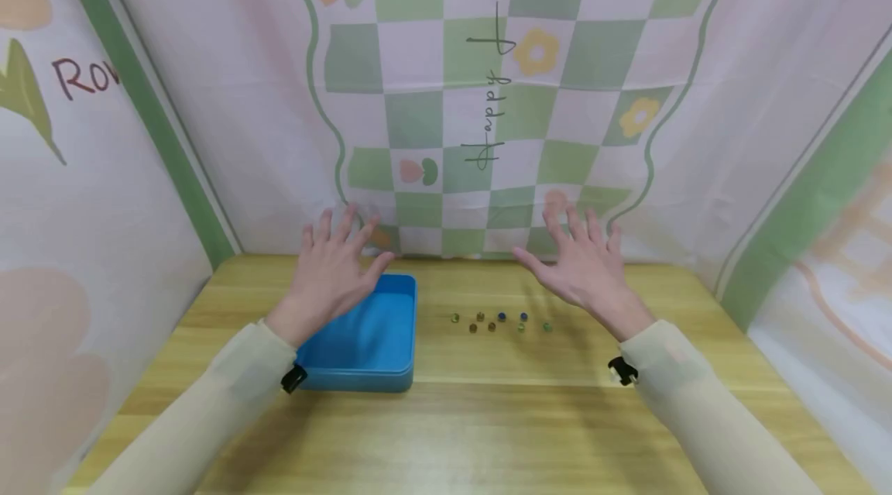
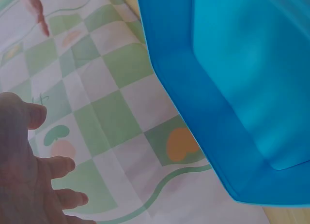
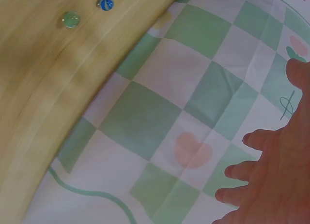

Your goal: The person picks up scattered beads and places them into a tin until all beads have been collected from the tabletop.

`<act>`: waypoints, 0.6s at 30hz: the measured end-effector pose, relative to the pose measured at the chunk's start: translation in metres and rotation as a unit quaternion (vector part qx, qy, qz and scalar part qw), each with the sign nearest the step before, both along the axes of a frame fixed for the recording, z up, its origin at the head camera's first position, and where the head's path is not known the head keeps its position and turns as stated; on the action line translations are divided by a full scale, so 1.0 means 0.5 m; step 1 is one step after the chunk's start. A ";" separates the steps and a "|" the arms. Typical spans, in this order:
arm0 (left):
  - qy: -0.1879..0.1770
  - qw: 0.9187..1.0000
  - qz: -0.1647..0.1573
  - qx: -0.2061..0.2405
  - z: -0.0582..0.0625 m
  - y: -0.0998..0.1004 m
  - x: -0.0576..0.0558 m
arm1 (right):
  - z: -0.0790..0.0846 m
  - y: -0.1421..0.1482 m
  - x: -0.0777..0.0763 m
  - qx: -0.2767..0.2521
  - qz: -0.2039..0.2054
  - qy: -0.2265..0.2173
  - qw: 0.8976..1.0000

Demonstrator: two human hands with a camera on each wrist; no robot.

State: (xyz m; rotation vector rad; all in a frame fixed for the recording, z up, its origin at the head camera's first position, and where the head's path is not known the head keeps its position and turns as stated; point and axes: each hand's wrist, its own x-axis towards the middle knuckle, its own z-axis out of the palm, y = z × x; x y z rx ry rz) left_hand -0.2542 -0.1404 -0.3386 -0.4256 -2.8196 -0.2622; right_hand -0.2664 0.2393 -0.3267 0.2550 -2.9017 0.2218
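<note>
Both hands are raised with fingers spread and nothing in them. My left hand [image 1: 327, 278] hovers over the blue box [image 1: 379, 332], hiding its far left part in the head view. From the left wrist, the box's inside [image 2: 242, 88] looks bare and smooth. My right hand [image 1: 588, 274] is held above the right side of the table, beyond a group of small glass marbles [image 1: 492, 326]. The marbles lie in two loose rows right of the box, some amber, some green, some blue. A green marble [image 3: 71, 19] and a blue marble [image 3: 105, 3] show in the right wrist view.
The wooden table [image 1: 460, 433] ends at a hanging cloth [image 1: 411, 53] with a green checked pattern and lettering. Similar cloth panels [image 1: 63, 208] stand at the left and right. Dark straps with small fittings [image 1: 622, 371] sit at both wrists.
</note>
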 end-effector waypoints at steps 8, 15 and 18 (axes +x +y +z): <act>-0.013 1.000 -0.001 0.009 -0.010 -0.020 0.018 | -0.010 0.008 0.012 -0.005 -0.004 -0.005 1.000; -0.017 1.000 0.010 0.022 -0.012 -0.031 0.032 | -0.017 0.012 0.019 -0.007 0.001 0.001 1.000; -0.018 0.999 0.019 0.020 -0.012 -0.036 0.037 | -0.021 0.015 0.022 -0.005 0.002 -0.001 1.000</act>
